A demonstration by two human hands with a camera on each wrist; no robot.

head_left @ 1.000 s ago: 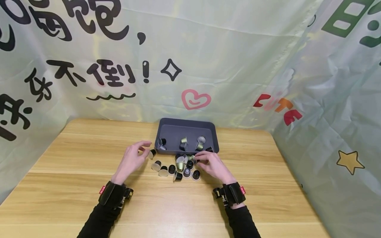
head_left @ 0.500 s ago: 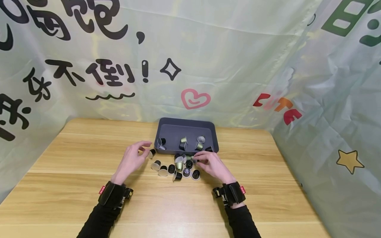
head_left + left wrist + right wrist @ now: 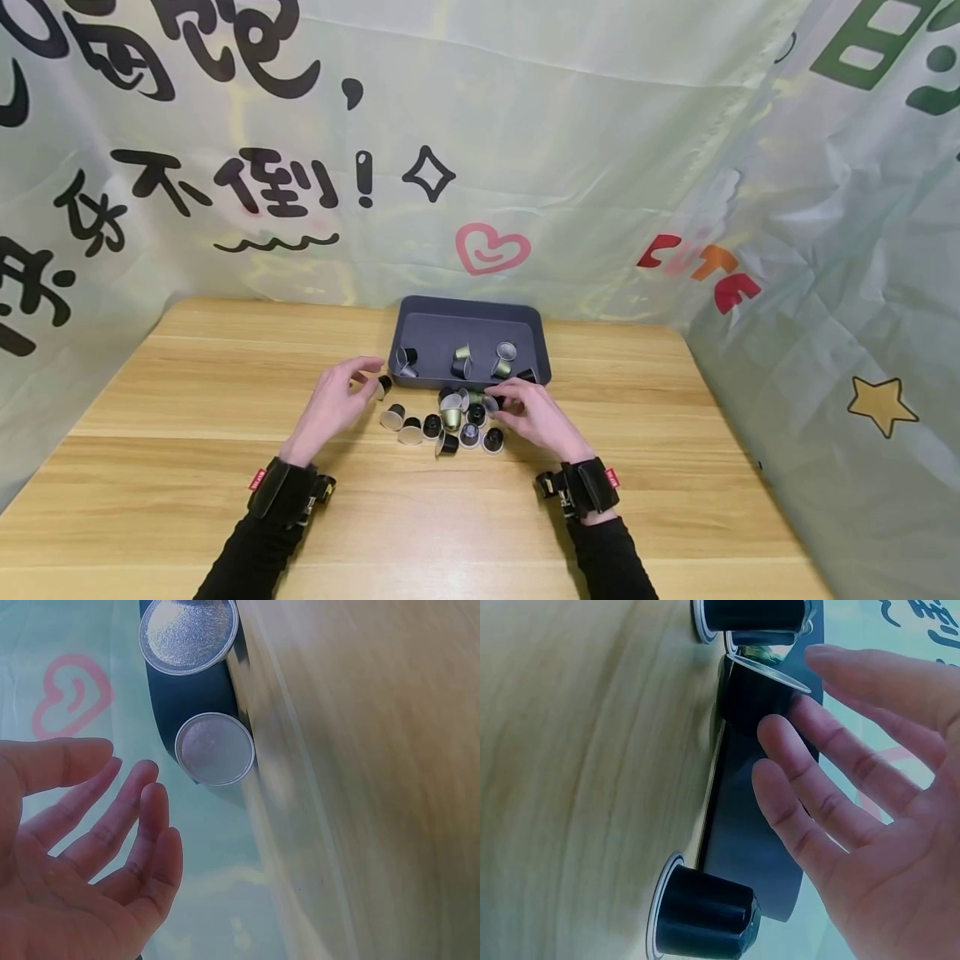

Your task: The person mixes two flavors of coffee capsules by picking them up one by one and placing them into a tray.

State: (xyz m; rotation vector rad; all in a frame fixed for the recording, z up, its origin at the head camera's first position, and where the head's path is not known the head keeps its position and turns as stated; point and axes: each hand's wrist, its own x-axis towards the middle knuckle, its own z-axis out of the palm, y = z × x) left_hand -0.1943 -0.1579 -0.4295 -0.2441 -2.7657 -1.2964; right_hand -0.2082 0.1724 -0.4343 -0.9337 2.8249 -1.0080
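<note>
My left hand hovers left of the tray with relaxed fingers and nothing in them. Beside its fingertips a dark coffee capsule lies on its side; its pale lid faces the left wrist camera. My right hand reaches to the right side of a capsule pile. In the right wrist view, a black capsule lies tilted right at its fingertips, the thumb held apart from the rim. Several black, green and silver capsules, among them an upright black one, crowd the table between my hands.
A dark grey tray stands behind the pile, with several capsules such as a green one in it. The wooden table ends at a printed cloth backdrop behind and at the right.
My right fingers have loosened and lifted slightly from the capsule at the pile's right side, which shows more now. My left hand has stayed in place.
</note>
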